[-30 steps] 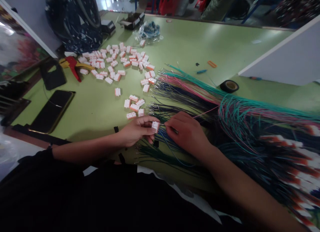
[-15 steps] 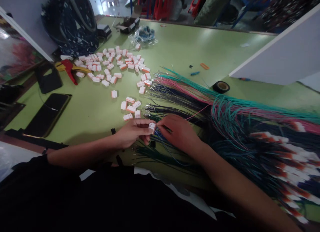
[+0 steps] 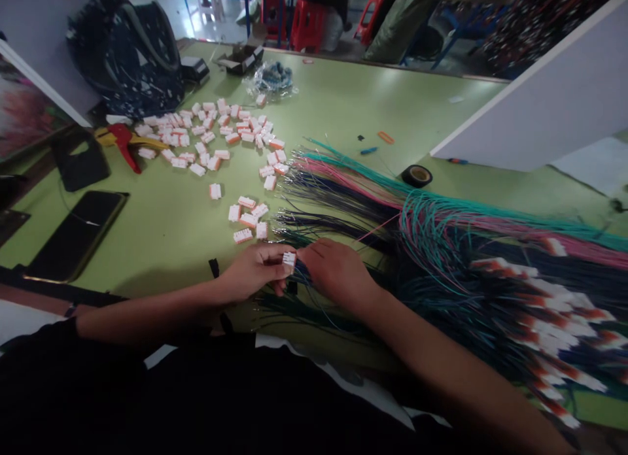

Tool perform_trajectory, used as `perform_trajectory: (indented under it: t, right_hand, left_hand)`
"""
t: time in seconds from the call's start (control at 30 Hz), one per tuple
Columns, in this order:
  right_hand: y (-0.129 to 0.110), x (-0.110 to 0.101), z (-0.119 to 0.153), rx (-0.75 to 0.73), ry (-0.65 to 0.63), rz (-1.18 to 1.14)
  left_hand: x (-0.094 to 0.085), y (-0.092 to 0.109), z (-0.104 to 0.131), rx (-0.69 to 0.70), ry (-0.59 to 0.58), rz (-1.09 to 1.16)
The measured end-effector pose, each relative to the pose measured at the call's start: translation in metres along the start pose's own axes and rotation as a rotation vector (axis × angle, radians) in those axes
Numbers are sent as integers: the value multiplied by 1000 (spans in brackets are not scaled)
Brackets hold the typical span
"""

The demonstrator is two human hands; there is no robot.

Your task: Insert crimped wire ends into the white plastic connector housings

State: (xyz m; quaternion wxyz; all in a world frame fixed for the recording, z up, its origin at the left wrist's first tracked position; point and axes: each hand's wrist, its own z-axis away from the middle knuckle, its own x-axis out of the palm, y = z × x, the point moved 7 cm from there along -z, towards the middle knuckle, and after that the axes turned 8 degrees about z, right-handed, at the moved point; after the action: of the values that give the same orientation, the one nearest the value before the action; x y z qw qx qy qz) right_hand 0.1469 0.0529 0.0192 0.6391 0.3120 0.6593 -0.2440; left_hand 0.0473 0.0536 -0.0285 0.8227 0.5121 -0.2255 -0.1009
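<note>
A white plastic connector housing (image 3: 289, 259) sits between the thumb and fingers of my left hand (image 3: 252, 272), its slotted face turned up. My right hand (image 3: 336, 272) is closed in a pinch against the right side of this housing. A thin blue wire (image 3: 321, 306) trails from beneath the right hand; its end is hidden by the fingers. Several loose white-and-orange connector housings (image 3: 248, 219) lie just beyond my left hand. Bundles of dark wires (image 3: 338, 223) with bare metal tips spread out behind and under my right hand.
Green and pink wires (image 3: 441, 210) run to the right, near finished-looking white-and-orange connector ends (image 3: 554, 324). A black tape roll (image 3: 417, 175) lies behind them. On the left are a phone (image 3: 76, 236), red-yellow pliers (image 3: 126, 144), a housing pile (image 3: 216, 131) and a dark bag (image 3: 125, 56).
My right fingertips have closed the small gap to the housing and now touch its right side. My left hand keeps its hold. The whole view has shifted slightly.
</note>
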Motion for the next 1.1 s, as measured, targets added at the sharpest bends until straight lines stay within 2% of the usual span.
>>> perform_trajectory:
  t: [0.1, 0.2, 0.3, 0.43, 0.6, 0.8, 0.93, 1.1]
  right_hand:
    - [10, -1, -1, 44, -17, -131]
    - [18, -5, -3, 98, 68, -309]
    - [19, -6, -3, 141, 163, -394]
    - [14, -5, -1, 145, 234, -341]
    - [10, -5, 0, 103, 257, -226]
    - [17, -9, 0, 96, 252, -300]
    - [16, -7, 0, 108, 275, -292]
    - [16, 1, -1, 100, 221, -365]
  left_hand:
    - [-1, -5, -2, -15, 1, 43]
    - [-4, -8, -4, -22, 28, 73]
    - [-4, -7, -5, -18, 37, 79]
    - [-3, -4, -4, -21, 22, 90]
    - [-3, -4, -4, -23, 28, 86]
    - [-4, 0, -3, 31, 86, 87]
    - [-3, 7, -1, 70, 67, -38]
    - [-5, 18, 3, 214, 97, -386]
